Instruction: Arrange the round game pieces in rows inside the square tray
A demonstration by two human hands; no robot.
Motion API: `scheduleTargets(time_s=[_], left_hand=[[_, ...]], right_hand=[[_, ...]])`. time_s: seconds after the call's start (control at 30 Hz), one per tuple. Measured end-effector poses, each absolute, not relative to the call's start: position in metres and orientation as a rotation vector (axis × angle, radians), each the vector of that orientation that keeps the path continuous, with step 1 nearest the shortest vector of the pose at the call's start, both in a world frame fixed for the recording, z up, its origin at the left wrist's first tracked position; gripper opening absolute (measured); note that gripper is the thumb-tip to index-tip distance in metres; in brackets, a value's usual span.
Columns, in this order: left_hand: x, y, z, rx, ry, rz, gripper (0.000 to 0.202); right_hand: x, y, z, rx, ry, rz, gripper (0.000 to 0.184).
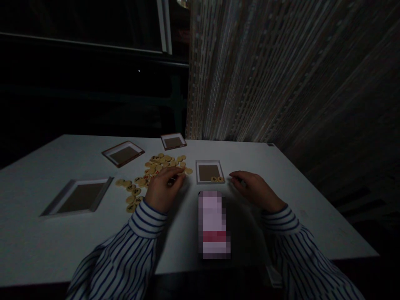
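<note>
Dozens of round counters (162, 163), markings unreadable, beside a curled left hand (163, 188), grip unclear

I've room to pass on the counter (312, 233) right of my right hand (256, 189); the framed tray (210, 171) stands just ahead of it, the blurred slab (212, 225) between my hands, and round tiles (162, 166) crowd my left hand (164, 189).

No legible txt; tile marks (136, 191) too small.
</note>
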State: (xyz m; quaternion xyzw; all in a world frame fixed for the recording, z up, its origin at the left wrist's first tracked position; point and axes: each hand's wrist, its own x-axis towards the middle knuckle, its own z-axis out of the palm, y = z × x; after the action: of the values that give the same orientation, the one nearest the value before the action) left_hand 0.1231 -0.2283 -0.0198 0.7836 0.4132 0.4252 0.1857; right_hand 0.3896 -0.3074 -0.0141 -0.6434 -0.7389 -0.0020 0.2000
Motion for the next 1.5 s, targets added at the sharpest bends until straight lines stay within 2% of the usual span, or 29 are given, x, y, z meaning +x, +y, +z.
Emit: scheduleTargets(time_s=[0.8, 1.17, 1.5], left_hand=[[-0.003, -0.248, -0.029, 1.970, 1.574, 1.278, 0.036], [-0.032, -0.250, -0.067, 2.159, 1.596, 1.213, 0.032], [-0.030, -0.249, -0.089, 2.332, 1.527, 1.070, 0.026]], right_hand=[[0.324, -0.311, 0.000, -1.653, -2.172, -0.136, 0.028], [0.263, -0.315, -0.010, -1.419, -2.195, -0.164, 0.025], [0.201, -0.315, -0.039, -1.382, -2.236, -0.149, 0.022]])
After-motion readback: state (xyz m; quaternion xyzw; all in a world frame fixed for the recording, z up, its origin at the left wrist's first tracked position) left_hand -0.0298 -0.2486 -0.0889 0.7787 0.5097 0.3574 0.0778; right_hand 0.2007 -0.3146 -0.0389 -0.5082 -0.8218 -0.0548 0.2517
